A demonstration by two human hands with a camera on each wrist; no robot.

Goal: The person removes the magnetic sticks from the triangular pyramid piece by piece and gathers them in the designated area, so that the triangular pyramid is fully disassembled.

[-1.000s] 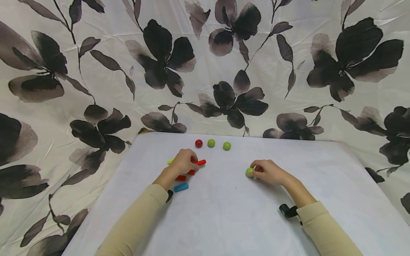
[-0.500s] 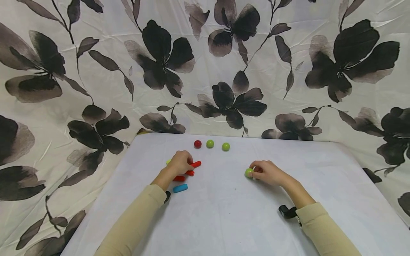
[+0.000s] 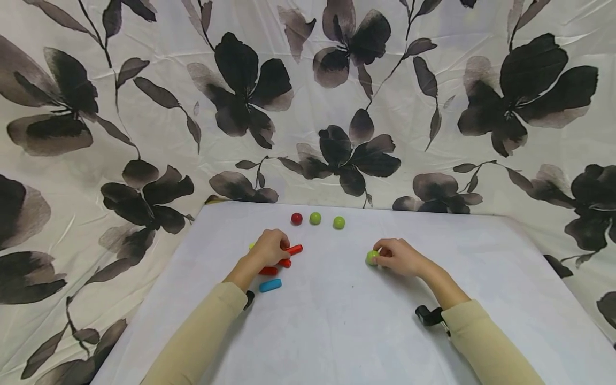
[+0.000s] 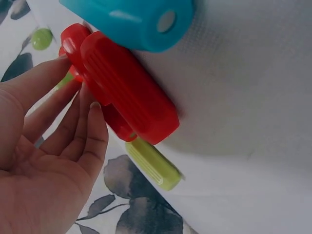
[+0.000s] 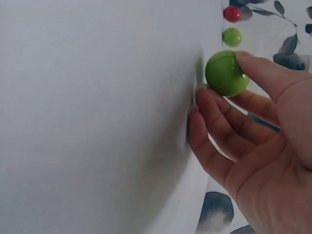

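My right hand (image 3: 399, 258) pinches the green ball (image 3: 371, 258) on the worktop (image 3: 337, 321), right of the red pegs (image 3: 284, 256) under my left hand (image 3: 269, 247), whose fingers lie loosely curled; I should squeeze lightly so it doesn't roll.

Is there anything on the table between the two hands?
No. In the head view, only bare white table lies between the left hand on the red sticks and the right hand holding a green ball.
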